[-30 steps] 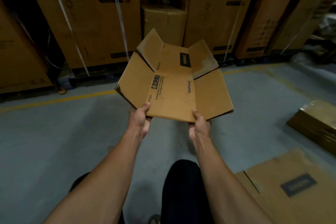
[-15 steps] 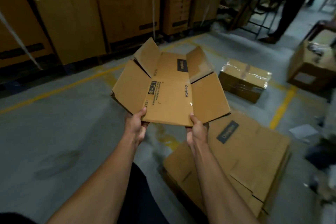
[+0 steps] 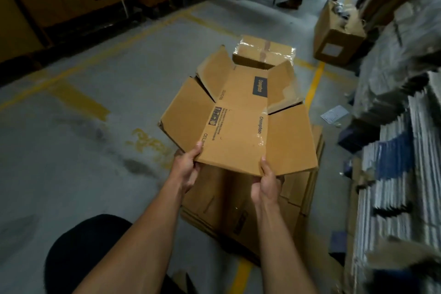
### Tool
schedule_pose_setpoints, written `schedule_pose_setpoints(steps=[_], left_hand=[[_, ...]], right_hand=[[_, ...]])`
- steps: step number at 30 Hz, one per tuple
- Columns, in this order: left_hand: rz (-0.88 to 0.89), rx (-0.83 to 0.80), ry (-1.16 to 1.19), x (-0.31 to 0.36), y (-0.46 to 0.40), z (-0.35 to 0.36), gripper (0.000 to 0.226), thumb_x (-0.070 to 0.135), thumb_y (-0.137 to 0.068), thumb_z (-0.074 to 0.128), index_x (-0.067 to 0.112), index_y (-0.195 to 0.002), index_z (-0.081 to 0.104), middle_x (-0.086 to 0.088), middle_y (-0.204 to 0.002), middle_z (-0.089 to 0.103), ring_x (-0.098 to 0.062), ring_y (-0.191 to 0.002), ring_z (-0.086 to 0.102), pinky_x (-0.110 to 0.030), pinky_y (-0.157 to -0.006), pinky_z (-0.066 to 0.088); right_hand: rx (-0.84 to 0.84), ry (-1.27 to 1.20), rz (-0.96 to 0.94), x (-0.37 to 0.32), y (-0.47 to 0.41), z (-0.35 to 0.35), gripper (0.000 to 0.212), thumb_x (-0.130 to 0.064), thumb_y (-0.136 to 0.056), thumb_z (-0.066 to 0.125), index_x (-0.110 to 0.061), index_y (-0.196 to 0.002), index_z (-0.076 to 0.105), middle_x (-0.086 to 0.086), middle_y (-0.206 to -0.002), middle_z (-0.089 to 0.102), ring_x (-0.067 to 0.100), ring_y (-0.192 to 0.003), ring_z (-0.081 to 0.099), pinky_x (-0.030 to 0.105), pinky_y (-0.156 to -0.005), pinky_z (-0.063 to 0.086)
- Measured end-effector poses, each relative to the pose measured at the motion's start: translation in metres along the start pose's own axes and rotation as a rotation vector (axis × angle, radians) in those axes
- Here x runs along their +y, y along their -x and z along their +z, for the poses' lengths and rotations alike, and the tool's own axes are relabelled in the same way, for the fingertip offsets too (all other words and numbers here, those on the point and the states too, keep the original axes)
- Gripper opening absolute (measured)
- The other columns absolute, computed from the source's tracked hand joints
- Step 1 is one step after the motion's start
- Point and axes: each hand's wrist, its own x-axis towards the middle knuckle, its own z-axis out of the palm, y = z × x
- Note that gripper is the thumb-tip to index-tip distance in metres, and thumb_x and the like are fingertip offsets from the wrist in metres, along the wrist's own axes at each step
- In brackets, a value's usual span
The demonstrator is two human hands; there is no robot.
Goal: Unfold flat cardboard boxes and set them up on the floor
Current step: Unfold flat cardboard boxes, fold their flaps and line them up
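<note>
1. The box (image 3: pixel 238 124), partly unfolded with four flaps splayed out, is held in the air above a stack (image 3: pixel 241 203) of flat cartons lying on the floor (image 3: pixel 71 150).
2. The left hand (image 3: pixel 186 169) clamps the near edge at its left corner, thumb on top and fingers beneath.
3. The right hand (image 3: pixel 266 184) pinches the same edge at the right corner, thumb on top.
4. Each grip is closed on cardboard.
5. The box runs away from both hands, long axis near to far, tilting up at the far end.
6. Neither hand is nearer; the far flaps lie out of reach.
7. Bare floor lies left of the stack, probably the spot for setting the box down.
</note>
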Motion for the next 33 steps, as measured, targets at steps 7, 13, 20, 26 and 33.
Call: schedule_pose_setpoints(steps=[7, 13, 20, 26, 33], left_hand=[[-0.136, 0.01, -0.128, -0.068, -0.025, -0.029, 0.039, 0.009, -0.099, 0.067, -0.001, -0.137, 0.062, -0.015, -0.123, 0.075, -0.024, -0.106, 0.075, -0.036, -0.08, 0.064], [-0.323, 0.132, -0.318, -0.094, -0.045, -0.052, 0.04, 0.008, -0.101, 0.066, 0.008, -0.141, 0.059, -0.005, -0.11, 0.075, -0.017, -0.09, 0.073, -0.043, -0.076, 0.062], [-0.388, 0.271, -0.359, -0.104, -0.057, -0.065, 0.036, 0.008, -0.102, 0.066, 0.006, -0.138, 0.063, -0.012, -0.12, 0.075, -0.02, -0.081, 0.073, -0.038, -0.054, 0.064], [-0.267, 0.185, -0.398, -0.105, -0.054, -0.043, 0.032, 0.007, -0.1, 0.069, 0.01, -0.131, 0.064, -0.001, -0.102, 0.077, -0.014, -0.076, 0.075, -0.029, -0.053, 0.059], [-0.177, 0.059, -0.375, -0.112, -0.049, -0.021, 0.027, 0.004, -0.099, 0.069, 0.014, -0.125, 0.066, -0.006, -0.105, 0.081, -0.022, -0.091, 0.079, -0.036, -0.063, 0.062]], right_hand=[[0.208, -0.037, 0.029, 0.022, -0.004, -0.066, 0.022, -0.004, -0.097, 0.069, -0.019, -0.112, 0.062, 0.002, -0.115, 0.071, 0.017, -0.103, 0.067, 0.039, -0.101, 0.053], [0.294, -0.01, 0.033, 0.046, -0.008, -0.084, 0.027, -0.008, -0.096, 0.072, -0.017, -0.119, 0.061, 0.001, -0.111, 0.072, 0.013, -0.096, 0.068, 0.033, -0.083, 0.055], [0.393, -0.01, 0.074, 0.08, -0.017, -0.097, 0.051, -0.004, -0.101, 0.066, 0.006, -0.146, 0.046, 0.014, -0.124, 0.063, 0.028, -0.11, 0.061, 0.04, -0.103, 0.05], [0.401, 0.046, -0.026, 0.065, -0.028, -0.095, 0.044, -0.01, -0.1, 0.069, -0.005, -0.139, 0.049, 0.009, -0.122, 0.064, 0.022, -0.101, 0.064, 0.035, -0.094, 0.051], [0.326, 0.044, -0.114, 0.039, -0.035, -0.104, 0.056, -0.012, -0.095, 0.075, -0.006, -0.145, 0.049, 0.006, -0.127, 0.069, 0.015, -0.107, 0.068, 0.036, -0.092, 0.056]])
